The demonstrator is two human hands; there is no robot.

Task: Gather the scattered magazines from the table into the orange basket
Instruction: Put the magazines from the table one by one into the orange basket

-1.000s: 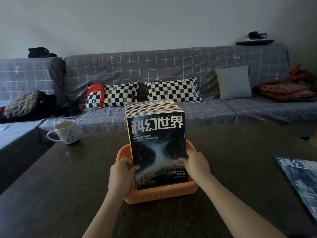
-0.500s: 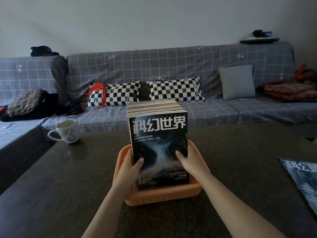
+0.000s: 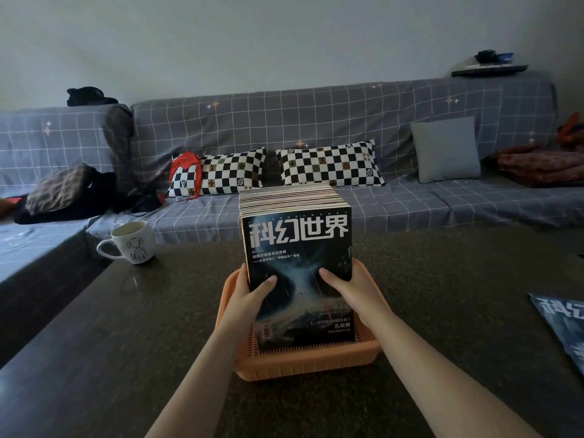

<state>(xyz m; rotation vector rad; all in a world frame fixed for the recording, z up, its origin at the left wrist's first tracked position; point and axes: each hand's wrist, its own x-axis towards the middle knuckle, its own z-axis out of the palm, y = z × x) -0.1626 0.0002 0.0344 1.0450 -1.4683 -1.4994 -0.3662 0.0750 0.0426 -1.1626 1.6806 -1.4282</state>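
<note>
Nearest me, my forearms run up the dark stone table (image 3: 142,327) to the orange basket (image 3: 303,363), which sits close to the near edge. My left hand (image 3: 249,295) and right hand (image 3: 350,287) are closed on the two sides of the magazine stack (image 3: 297,267), thumbs pressed flat on the front cover and the other fingers wrapped round the edges out of sight. The stack stands upright in the basket, cover toward me, its foot hidden behind the near wall (I can't tell whether it rests fully on the basket floor).

I judge most of the gathering done: a thick bundle of issues is already in. One is left, though, the blue-covered magazine (image 3: 562,324) lying flat at the right edge of the table, well apart from the basket and partly cut off by the frame.

Farther off to the left stands a white mug (image 3: 134,241) with a dog drawing, near the far-left corner. Beyond the table lies the grey grid-patterned sofa (image 3: 316,128) with two checkered cushions (image 3: 328,164).
</note>
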